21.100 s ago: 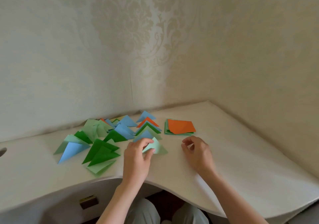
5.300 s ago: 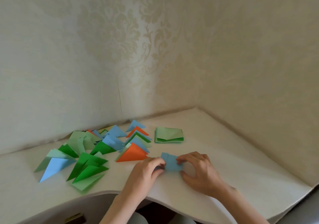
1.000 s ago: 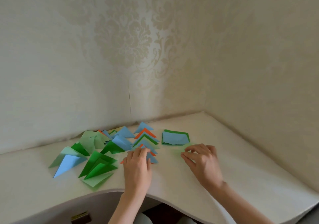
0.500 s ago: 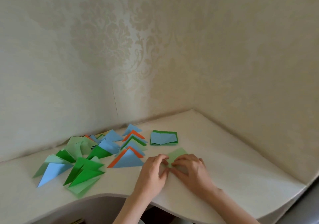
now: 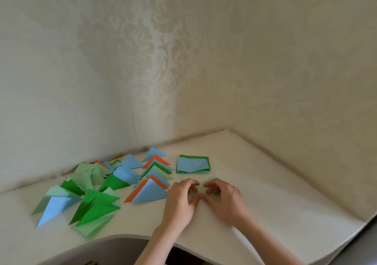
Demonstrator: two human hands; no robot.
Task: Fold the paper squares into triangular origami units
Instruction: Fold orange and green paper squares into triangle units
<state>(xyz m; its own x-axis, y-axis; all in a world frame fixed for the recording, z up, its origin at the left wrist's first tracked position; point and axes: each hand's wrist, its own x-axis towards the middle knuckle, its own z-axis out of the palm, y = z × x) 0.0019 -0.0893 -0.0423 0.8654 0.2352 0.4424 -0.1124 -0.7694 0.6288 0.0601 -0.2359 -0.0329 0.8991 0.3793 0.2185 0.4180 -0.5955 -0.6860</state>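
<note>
A light green paper square (image 5: 202, 187) lies on the white table (image 5: 285, 209) between my two hands, mostly hidden by my fingers. My left hand (image 5: 180, 199) pinches its left side with curled fingertips. My right hand (image 5: 222, 197) pinches its right side the same way. Behind them sits a small stack of unfolded squares (image 5: 192, 164), blue on top with dark green under it. To the left lies the newest blue triangular unit (image 5: 150, 192) on an orange one (image 5: 135, 193).
Several folded triangles in blue, green, light green and orange (image 5: 91, 191) are spread over the table's left half up to the wall. Patterned walls meet in a corner behind the table. The table's curved front edge (image 5: 126, 237) runs just below my wrists.
Both hands have closed in on the light green square and their fingertips now curl onto it. The view shifted slightly.
</note>
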